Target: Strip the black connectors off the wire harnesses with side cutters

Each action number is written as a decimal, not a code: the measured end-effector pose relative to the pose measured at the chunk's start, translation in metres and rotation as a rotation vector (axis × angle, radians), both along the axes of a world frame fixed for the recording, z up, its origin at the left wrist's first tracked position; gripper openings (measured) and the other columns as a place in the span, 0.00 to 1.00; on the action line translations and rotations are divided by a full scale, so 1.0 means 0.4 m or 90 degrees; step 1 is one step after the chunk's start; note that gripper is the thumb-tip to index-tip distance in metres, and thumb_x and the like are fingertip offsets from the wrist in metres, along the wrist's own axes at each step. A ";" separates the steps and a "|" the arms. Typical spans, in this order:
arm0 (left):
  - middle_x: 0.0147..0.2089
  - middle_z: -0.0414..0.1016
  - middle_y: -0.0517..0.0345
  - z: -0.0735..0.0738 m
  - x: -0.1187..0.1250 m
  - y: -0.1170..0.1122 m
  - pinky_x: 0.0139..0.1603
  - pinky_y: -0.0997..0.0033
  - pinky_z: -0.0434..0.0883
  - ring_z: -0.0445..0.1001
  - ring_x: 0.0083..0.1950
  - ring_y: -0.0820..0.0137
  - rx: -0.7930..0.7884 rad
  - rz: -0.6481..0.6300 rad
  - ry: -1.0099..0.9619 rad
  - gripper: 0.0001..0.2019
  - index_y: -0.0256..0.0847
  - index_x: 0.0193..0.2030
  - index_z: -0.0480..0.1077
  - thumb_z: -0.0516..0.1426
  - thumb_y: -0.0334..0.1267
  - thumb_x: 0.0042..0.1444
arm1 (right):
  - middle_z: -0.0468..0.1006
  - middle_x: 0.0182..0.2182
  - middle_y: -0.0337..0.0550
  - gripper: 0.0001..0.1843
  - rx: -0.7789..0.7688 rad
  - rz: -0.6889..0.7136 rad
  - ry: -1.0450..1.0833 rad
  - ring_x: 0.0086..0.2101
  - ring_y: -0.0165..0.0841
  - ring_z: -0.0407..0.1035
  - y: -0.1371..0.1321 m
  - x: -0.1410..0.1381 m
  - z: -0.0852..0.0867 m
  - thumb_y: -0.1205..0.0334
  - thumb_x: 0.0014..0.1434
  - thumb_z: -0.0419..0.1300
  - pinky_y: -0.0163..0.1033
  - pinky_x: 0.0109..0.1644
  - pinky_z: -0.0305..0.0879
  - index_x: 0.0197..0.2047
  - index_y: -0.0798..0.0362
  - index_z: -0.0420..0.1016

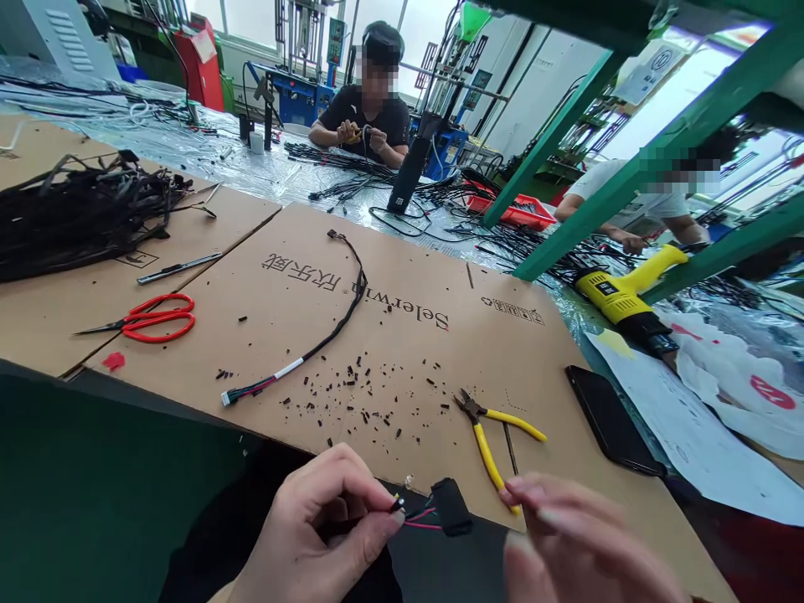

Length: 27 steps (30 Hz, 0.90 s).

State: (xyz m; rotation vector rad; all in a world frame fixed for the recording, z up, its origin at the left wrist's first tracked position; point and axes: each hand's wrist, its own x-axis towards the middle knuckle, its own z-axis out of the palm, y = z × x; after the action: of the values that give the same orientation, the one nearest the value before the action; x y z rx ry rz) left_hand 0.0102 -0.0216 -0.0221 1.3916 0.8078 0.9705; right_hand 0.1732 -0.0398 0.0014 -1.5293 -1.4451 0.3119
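My left hand (pixel 332 528) is closed in a pinch on a cable harness. Thin red, green and black wires run from my fingertips to the harness's black connector (pixel 450 507), just beyond the cardboard's near edge. My right hand (pixel 578 536), slightly smeared by motion, has thumb and fingers apart with nothing visible between them. Its fingertips overlap the handle end of the yellow-handled cutting pliers (pixel 482 412); whether they touch I cannot tell. The pliers lie with jaws spread. Another harness (pixel 332 331), with a white connector and a white sleeve, curves across the cardboard.
Small black scraps (pixel 364 394) are scattered over the cardboard (pixel 402 251). Red-handled scissors (pixel 157 318), a utility knife (pixel 179 268) and a cable bundle (pixel 81 218) lie left. Right are a phone (pixel 612 419), a yellow heat gun (pixel 621 297) and a green post (pixel 565 193). Two people work opposite.
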 end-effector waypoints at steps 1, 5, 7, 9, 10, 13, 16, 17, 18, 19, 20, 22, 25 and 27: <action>0.28 0.65 0.60 0.000 0.003 0.000 0.23 0.90 0.62 0.63 0.25 0.86 0.096 0.030 0.024 0.04 0.36 0.31 0.71 0.56 0.33 0.55 | 0.73 0.33 0.48 0.19 0.008 -0.003 -0.001 0.39 0.36 0.69 -0.006 -0.012 0.000 0.45 0.51 0.61 0.39 0.42 0.68 0.34 0.52 0.78; 0.29 0.67 0.57 0.013 0.009 -0.006 0.24 0.87 0.67 0.67 0.27 0.82 0.475 0.173 0.101 0.07 0.34 0.38 0.72 0.55 0.24 0.54 | 0.70 0.34 0.49 0.16 0.032 -0.024 0.014 0.40 0.36 0.67 -0.047 -0.050 -0.001 0.48 0.50 0.63 0.39 0.41 0.67 0.33 0.53 0.77; 0.29 0.68 0.55 0.023 0.009 -0.011 0.25 0.85 0.68 0.68 0.28 0.80 0.551 0.221 0.148 0.08 0.33 0.39 0.73 0.55 0.24 0.53 | 0.69 0.36 0.49 0.12 0.044 -0.039 0.035 0.40 0.35 0.66 -0.069 -0.060 0.001 0.53 0.51 0.64 0.37 0.40 0.66 0.32 0.53 0.77; 0.29 0.68 0.56 0.028 0.006 -0.015 0.25 0.84 0.67 0.67 0.29 0.80 0.562 0.229 0.182 0.09 0.35 0.39 0.73 0.56 0.24 0.53 | 0.66 0.39 0.48 0.06 0.056 -0.050 0.066 0.42 0.33 0.64 -0.084 -0.061 0.004 0.57 0.53 0.63 0.34 0.39 0.64 0.31 0.51 0.76; 0.29 0.68 0.56 0.029 0.005 -0.017 0.25 0.84 0.67 0.67 0.29 0.80 0.560 0.215 0.196 0.10 0.36 0.40 0.72 0.56 0.24 0.52 | 0.65 0.40 0.47 0.04 0.055 -0.041 0.077 0.43 0.32 0.64 -0.089 -0.058 0.004 0.59 0.53 0.63 0.33 0.39 0.64 0.31 0.49 0.76; 0.30 0.69 0.58 0.028 0.000 -0.019 0.26 0.83 0.66 0.67 0.29 0.80 0.580 0.168 0.231 0.15 0.40 0.43 0.69 0.59 0.23 0.48 | 0.66 0.39 0.44 0.03 0.045 0.030 0.106 0.43 0.30 0.63 -0.092 -0.040 0.000 0.64 0.53 0.63 0.32 0.44 0.63 0.31 0.46 0.76; 0.30 0.68 0.58 0.028 -0.001 -0.019 0.26 0.83 0.67 0.67 0.29 0.80 0.598 0.141 0.245 0.16 0.39 0.43 0.68 0.60 0.23 0.47 | 0.67 0.38 0.43 0.03 0.047 0.056 0.179 0.43 0.29 0.64 -0.085 -0.029 -0.011 0.64 0.52 0.64 0.32 0.45 0.63 0.29 0.45 0.77; 0.30 0.67 0.57 0.028 0.000 -0.018 0.26 0.84 0.67 0.67 0.29 0.80 0.591 0.137 0.239 0.15 0.38 0.43 0.68 0.60 0.23 0.47 | 0.67 0.38 0.42 0.03 0.048 0.052 0.208 0.43 0.29 0.64 -0.083 -0.029 -0.016 0.62 0.52 0.64 0.31 0.45 0.63 0.28 0.45 0.77; 0.29 0.67 0.57 0.028 0.002 -0.018 0.27 0.84 0.68 0.67 0.29 0.80 0.581 0.130 0.226 0.15 0.37 0.42 0.68 0.60 0.23 0.47 | 0.67 0.38 0.41 0.03 0.047 0.054 0.230 0.44 0.28 0.64 -0.082 -0.030 -0.020 0.61 0.52 0.64 0.30 0.46 0.62 0.28 0.45 0.77; 0.29 0.66 0.58 0.028 0.004 -0.019 0.27 0.85 0.68 0.67 0.28 0.81 0.569 0.123 0.210 0.14 0.37 0.41 0.67 0.60 0.22 0.47 | 0.67 0.38 0.40 0.03 0.044 0.059 0.245 0.44 0.27 0.63 -0.081 -0.032 -0.024 0.60 0.53 0.64 0.29 0.47 0.61 0.28 0.45 0.77; 0.29 0.66 0.58 0.027 0.006 -0.021 0.26 0.86 0.67 0.67 0.28 0.81 0.554 0.117 0.192 0.13 0.36 0.40 0.67 0.59 0.21 0.47 | 0.67 0.39 0.40 0.03 0.039 0.062 0.256 0.45 0.26 0.63 -0.081 -0.033 -0.027 0.59 0.53 0.64 0.28 0.48 0.61 0.28 0.44 0.77; 0.28 0.65 0.59 0.021 0.009 -0.026 0.24 0.88 0.65 0.66 0.26 0.83 0.507 0.097 0.167 0.11 0.37 0.38 0.68 0.59 0.21 0.48 | 0.66 0.39 0.38 0.03 0.038 0.062 0.267 0.46 0.25 0.62 -0.081 -0.035 -0.031 0.58 0.53 0.63 0.28 0.50 0.60 0.28 0.43 0.77; 0.28 0.64 0.61 0.009 0.011 -0.038 0.21 0.89 0.61 0.64 0.24 0.85 0.359 0.042 0.140 0.06 0.38 0.35 0.70 0.58 0.26 0.51 | 0.67 0.39 0.38 0.04 0.016 0.071 0.260 0.45 0.26 0.61 -0.077 -0.031 -0.026 0.58 0.54 0.63 0.28 0.49 0.60 0.28 0.43 0.77; 0.28 0.64 0.61 0.005 0.013 -0.044 0.21 0.89 0.63 0.64 0.24 0.86 0.177 -0.023 0.106 0.03 0.39 0.34 0.72 0.57 0.31 0.54 | 0.69 0.39 0.39 0.06 -0.017 0.092 0.253 0.44 0.26 0.63 -0.071 -0.024 -0.017 0.56 0.55 0.62 0.29 0.47 0.60 0.28 0.43 0.78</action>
State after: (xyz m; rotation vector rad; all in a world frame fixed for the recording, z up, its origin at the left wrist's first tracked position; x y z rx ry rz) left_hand 0.0155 -0.0393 -0.0200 1.7386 0.7891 0.9754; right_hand 0.1637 -0.0683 -0.0054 -1.2954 -1.2383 0.6842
